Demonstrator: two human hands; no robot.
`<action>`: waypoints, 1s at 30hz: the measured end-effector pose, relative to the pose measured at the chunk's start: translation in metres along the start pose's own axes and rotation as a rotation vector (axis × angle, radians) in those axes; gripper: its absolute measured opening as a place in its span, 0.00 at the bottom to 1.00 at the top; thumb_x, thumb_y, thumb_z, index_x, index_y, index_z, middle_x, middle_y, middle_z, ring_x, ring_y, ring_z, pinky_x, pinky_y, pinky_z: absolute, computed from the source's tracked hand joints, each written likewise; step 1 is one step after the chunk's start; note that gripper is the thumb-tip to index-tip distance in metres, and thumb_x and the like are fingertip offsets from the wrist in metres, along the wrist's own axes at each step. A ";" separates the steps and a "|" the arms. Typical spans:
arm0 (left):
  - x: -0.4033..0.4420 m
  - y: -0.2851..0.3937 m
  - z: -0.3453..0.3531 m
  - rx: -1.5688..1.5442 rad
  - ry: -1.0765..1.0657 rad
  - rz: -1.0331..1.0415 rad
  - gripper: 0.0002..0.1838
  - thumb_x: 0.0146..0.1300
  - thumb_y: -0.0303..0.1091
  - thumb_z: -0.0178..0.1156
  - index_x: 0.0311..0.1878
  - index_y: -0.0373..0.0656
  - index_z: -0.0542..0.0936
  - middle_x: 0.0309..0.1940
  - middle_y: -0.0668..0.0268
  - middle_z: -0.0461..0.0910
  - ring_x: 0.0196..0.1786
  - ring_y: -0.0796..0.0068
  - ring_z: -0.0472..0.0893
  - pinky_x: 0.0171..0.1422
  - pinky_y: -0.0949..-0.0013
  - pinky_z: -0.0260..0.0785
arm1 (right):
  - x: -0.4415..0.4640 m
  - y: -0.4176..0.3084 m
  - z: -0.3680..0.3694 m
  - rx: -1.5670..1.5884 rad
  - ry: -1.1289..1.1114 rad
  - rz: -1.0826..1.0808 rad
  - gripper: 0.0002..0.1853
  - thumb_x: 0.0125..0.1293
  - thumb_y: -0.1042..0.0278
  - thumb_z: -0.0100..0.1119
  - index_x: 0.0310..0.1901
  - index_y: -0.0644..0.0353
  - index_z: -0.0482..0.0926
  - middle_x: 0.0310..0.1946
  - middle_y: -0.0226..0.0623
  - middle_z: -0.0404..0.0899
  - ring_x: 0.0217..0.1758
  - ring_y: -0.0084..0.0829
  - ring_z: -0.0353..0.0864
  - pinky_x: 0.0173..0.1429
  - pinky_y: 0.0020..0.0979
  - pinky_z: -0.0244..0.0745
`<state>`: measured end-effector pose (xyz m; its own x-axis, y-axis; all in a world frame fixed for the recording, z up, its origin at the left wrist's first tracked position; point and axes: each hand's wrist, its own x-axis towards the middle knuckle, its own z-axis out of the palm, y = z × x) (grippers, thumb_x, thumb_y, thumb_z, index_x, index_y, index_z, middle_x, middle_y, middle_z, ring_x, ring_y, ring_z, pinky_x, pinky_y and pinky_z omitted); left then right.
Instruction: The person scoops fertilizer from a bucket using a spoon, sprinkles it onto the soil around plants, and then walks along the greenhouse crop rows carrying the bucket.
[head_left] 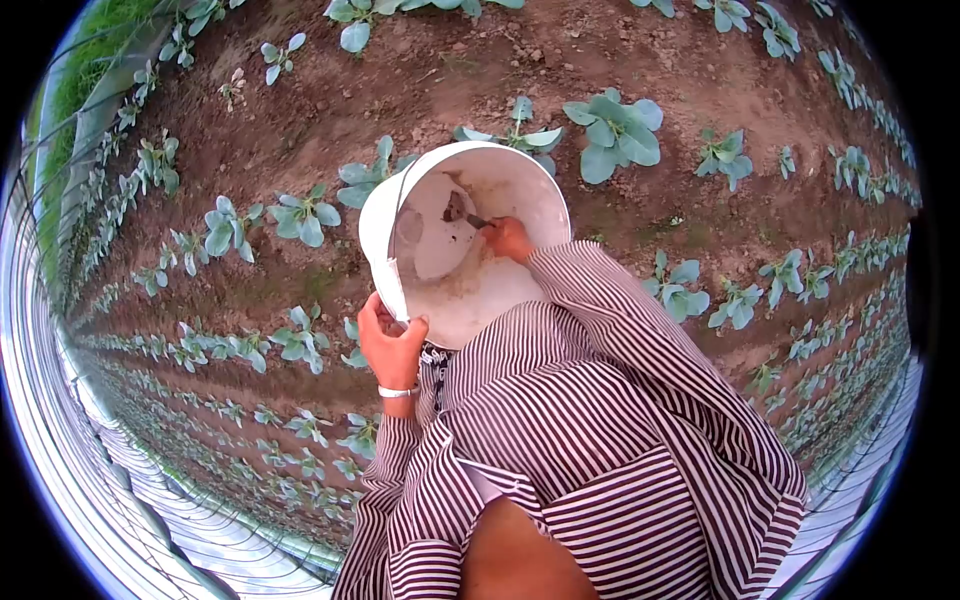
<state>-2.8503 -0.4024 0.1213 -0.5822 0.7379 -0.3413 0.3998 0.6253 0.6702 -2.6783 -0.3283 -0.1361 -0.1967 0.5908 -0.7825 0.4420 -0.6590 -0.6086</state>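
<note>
A white bucket (pixel 378 222) is tilted against the front of my striped shirt, its mouth facing me. My left hand (pixel 392 345) is closed on the bucket's rim at the lower left. Inside the bucket is my right hand (pixel 508 239), its fingers wrapped round the handle of a small trowel (pixel 476 221). The trowel's head looks dark brown and soiled, and lies over a pale patch at the bucket's bottom. Whether that patch is bare plastic or some white material, I cannot tell. Brown smears mark the inner wall.
Rows of leafy green seedlings grow in brown soil (pixel 450 75) all around. A large plant (pixel 615 135) stands just beyond the bucket to the right, and smaller seedlings (pixel 305 215) are to its left. Green grass (pixel 95 60) and translucent sheeting (pixel 60 420) border the left side.
</note>
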 end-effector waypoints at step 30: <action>0.164 -0.303 -0.200 -0.170 0.130 -0.244 0.23 0.46 0.31 0.65 0.46 0.32 0.74 0.33 0.64 0.77 0.26 0.78 0.75 0.23 0.76 0.69 | -0.118 -0.041 0.122 0.834 0.061 0.157 0.08 0.66 0.71 0.50 0.42 0.66 0.70 0.23 0.29 0.68 0.15 0.13 0.58 0.15 0.16 0.52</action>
<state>-3.2083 -0.5216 -0.0060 -0.7362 0.5259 -0.4260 0.1194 0.7206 0.6830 -2.7801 -0.4279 -0.0344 -0.1288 0.4718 -0.8722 -0.3342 -0.8488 -0.4097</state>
